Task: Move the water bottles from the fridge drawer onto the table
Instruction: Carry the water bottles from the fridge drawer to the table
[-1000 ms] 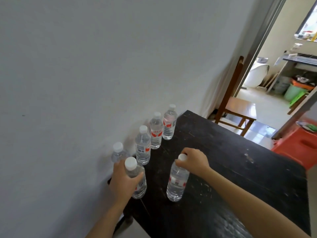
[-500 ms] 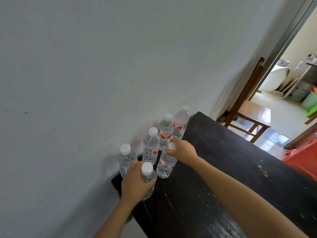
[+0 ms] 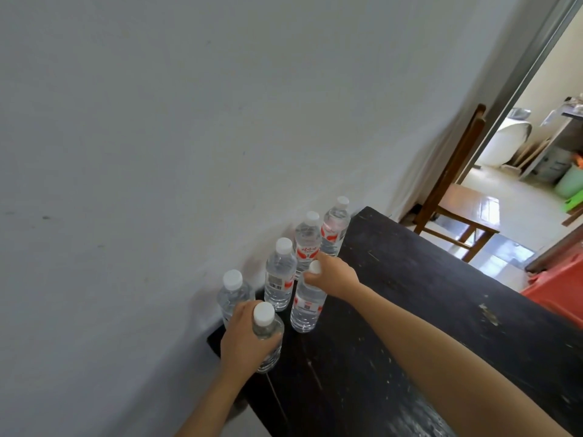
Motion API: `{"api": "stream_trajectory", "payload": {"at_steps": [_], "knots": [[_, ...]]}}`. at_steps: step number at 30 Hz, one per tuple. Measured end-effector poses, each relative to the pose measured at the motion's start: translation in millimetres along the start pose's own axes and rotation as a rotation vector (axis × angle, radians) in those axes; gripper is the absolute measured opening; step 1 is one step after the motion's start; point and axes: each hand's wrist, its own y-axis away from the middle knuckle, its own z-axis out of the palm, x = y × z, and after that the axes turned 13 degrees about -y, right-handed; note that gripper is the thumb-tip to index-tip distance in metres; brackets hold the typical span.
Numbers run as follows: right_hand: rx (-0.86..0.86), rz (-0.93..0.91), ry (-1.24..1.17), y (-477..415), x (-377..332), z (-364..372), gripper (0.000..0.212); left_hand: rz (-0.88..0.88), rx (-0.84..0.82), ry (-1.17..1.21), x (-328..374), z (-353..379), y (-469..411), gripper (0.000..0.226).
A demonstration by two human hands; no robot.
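The left forearm comes up from the bottom edge. The left hand wraps fingers and thumb round the body of a clear plastic water bottle with a white screw cap. This bottle is upright at the near corner of the scuffed black wooden table; whether its base rests on the top cannot be told.

The right arm stretches in from the lower right, wrist bent downward. The right hand grips the white cap of a second clear bottle from above with curled fingers. That bottle stands upright on the table just beyond the first, and the small print on its white-and-red label is too fine to read.

Behind these, four more capped bottles stand in a row against the pale grey wall:
- The row's nearest bottle is partly hidden by the left hand.
- The next bottle shows a barcode on a white label.
- The third bottle has a red label with white characters that cannot be made out.
- The farthest bottle has a red-and-white label, also unreadable.

Past the table's far end a brown wooden chair stands beside a doorway. A red plastic object lies at the right edge, and a green bucket sits in the room beyond.
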Motion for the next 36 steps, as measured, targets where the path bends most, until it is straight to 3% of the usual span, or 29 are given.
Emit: {"api": "stream_trajectory", "payload": {"at_steps": [8, 13, 21, 27, 29, 32, 36], "knots": [[0.052, 0.034, -0.042, 3.7, -0.8, 5.6, 0.044, 0.036, -0.068, 0.001, -3.9, 2.8, -2.0, 0.066], [0.05, 0.04, -0.059, 8.4, -3.3, 4.7, 0.043, 0.011, 0.004, 0.022, -4.7, 5.7, 1.0, 0.053], [0.023, 0.069, -0.01, 11.5, -8.2, 3.5, 0.046, 0.02, 0.046, 0.084, -0.5, 16.1, 4.4, 0.056], [0.074, 0.067, 0.003, 13.9, -12.7, 5.8, 0.02, 0.04, 0.013, 0.131, -5.5, 18.6, 8.4, 0.064], [0.053, 0.073, 0.003, 16.3, -12.5, 3.9, 0.034, 0.038, 0.007, 0.134, -7.8, 17.5, 9.6, 0.063], [0.045, 0.077, -0.023, 23.8, -7.0, -0.6, 0.076, 0.036, 0.013, 0.123, -12.5, 13.4, 13.6, 0.074], [0.144, 0.036, -0.009, 45.8, 10.0, -14.5, 0.074, 0.059, 0.064, 0.123, -12.1, 4.9, 29.8, 0.073]]}}
